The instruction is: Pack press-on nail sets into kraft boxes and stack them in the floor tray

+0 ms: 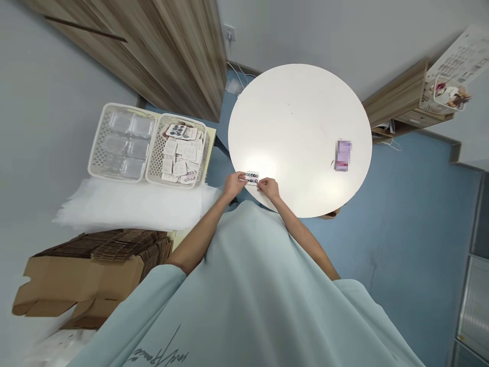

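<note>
A small white card (pixel 252 178) carries two rows of round, shiny, dark and bluish pieces, too small to name exactly. It is held over the near edge of a round white table (pixel 298 112). My left hand (pixel 234 185) grips the card's left end, fingers closed on it. At its lower right corner, my right hand (pixel 269 188) pinches the card between thumb and fingers. To the left, a white basket (pixel 155 165) contains many similar cards (pixel 187 150), some lying face down.
Left of that basket, another white basket (pixel 95 145) holds clear plastic boxes (pixel 132 127). White sheets (pixel 133 206) and flattened cardboard boxes (pixel 84 278) lie nearer me. A blurred purple item (pixel 343 155) rests on the table's right side. A wooden cabinet (pixel 171 46) stands behind the baskets.
</note>
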Demonstrator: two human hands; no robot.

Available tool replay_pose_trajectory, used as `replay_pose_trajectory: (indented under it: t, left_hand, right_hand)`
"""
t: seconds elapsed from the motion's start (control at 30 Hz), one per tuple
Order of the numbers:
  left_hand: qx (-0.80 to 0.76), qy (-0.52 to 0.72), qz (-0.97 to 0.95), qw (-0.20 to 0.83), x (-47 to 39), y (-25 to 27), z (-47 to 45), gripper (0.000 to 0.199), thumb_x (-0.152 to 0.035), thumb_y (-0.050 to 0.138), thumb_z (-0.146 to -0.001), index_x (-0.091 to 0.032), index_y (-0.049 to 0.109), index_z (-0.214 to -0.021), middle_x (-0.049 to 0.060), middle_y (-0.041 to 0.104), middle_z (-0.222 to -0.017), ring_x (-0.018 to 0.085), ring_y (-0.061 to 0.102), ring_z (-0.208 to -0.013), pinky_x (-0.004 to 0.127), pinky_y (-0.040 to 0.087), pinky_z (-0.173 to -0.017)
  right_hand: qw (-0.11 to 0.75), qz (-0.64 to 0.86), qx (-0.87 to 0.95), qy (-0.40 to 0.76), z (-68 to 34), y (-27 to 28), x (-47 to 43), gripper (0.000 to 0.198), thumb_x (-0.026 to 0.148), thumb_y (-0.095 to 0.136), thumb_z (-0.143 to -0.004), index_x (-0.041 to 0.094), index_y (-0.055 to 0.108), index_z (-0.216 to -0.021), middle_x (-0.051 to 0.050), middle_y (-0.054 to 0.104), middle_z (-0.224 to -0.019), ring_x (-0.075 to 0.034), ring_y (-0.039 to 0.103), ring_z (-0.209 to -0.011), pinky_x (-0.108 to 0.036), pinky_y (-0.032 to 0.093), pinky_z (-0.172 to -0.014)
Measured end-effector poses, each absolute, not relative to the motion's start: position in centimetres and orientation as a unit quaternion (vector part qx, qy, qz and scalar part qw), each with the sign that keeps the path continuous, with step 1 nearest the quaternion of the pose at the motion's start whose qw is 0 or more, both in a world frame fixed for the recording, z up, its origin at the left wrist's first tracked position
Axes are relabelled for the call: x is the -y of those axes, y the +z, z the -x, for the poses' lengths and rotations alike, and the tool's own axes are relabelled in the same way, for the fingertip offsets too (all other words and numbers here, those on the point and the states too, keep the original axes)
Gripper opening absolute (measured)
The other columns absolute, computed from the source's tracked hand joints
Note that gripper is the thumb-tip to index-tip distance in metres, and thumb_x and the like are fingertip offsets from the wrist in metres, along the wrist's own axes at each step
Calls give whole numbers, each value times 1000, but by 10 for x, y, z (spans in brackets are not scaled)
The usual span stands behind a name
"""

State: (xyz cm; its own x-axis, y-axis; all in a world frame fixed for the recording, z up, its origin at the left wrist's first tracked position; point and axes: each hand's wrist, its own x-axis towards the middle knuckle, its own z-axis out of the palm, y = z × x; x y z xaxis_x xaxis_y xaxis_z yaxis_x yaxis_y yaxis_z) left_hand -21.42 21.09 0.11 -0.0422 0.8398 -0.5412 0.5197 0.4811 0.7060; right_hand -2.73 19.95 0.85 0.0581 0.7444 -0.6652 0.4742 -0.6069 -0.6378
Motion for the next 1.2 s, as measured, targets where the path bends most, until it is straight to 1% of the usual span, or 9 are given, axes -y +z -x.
replay_pose_trajectory:
  t: [0.2,0.4,0.5,0.67,0.87,0.93,1.03,1.13,1.2]
  left_hand:
    - [-684,144,-525,486,-212,-4,220,36,-18,72,-87,-17,77,-122,11,81,-113,27,74,-99,40,56,-97]
    - [-654,181,-538,500,-205,24,245,36,-21,72,-87,-20,77,-122,11,79,-116,25,73,-90,42,59,-91]
    - [-642,223,-521,517,-193,44,274,35,-26,73,-87,-21,77,-122,10,78,-116,24,74,-89,41,61,-90]
    - [-651,301,-461,522,-177,77,338,37,-33,73,-89,-25,76,-125,7,79,-115,24,75,-96,41,62,-93]
    - [-699,361,-427,446,-178,87,426,34,-31,72,-91,-22,74,-124,9,77,-115,23,74,-96,40,62,-97]
    - [-719,374,-435,393,-182,82,457,33,-28,70,-92,-20,73,-125,11,74,-120,24,74,-102,40,61,-99]
    - [-765,368,-435,300,-188,71,503,35,-24,69,-93,-18,70,-128,14,68,-129,29,69,-120,45,56,-109]
    - [-807,348,-417,233,-199,58,545,44,-23,71,-90,-17,66,-134,18,62,-140,34,58,-137,51,47,-121]
    - [-812,344,-420,217,-209,48,569,49,-22,71,-89,-15,63,-137,20,59,-144,37,52,-144,55,39,-127]
  right_hand:
    - [97,738,436,506,29,7,-199,4,22,69,-93,20,72,-90,-2,81,-78,-19,78,-85,-28,56,-84]
    - [109,750,446,475,39,32,-199,7,28,67,-93,22,69,-90,-2,82,-88,-18,79,-81,-28,57,-81]
    - [131,739,468,467,53,53,-197,10,31,66,-93,23,67,-89,-2,81,-89,-19,80,-82,-29,57,-81]
    - [175,698,499,483,92,90,-196,16,38,66,-89,23,68,-93,-3,79,-93,-21,78,-81,-36,58,-86]
    - [171,653,544,498,153,127,-205,22,46,69,-86,25,67,-93,-4,78,-93,-24,75,-81,-39,58,-83]
    - [168,638,559,502,173,136,-208,23,48,69,-86,26,67,-93,-4,78,-93,-24,74,-81,-39,58,-82]
    - [161,622,574,508,198,146,-213,23,49,69,-87,26,67,-92,-4,78,-93,-24,73,-81,-39,58,-81]
    - [159,610,584,510,216,153,-215,23,49,69,-88,26,67,-91,-5,78,-93,-24,73,-82,-39,58,-81]
    - [157,607,590,509,224,156,-215,22,49,68,-88,26,66,-90,-5,78,-94,-24,72,-83,-39,58,-81]
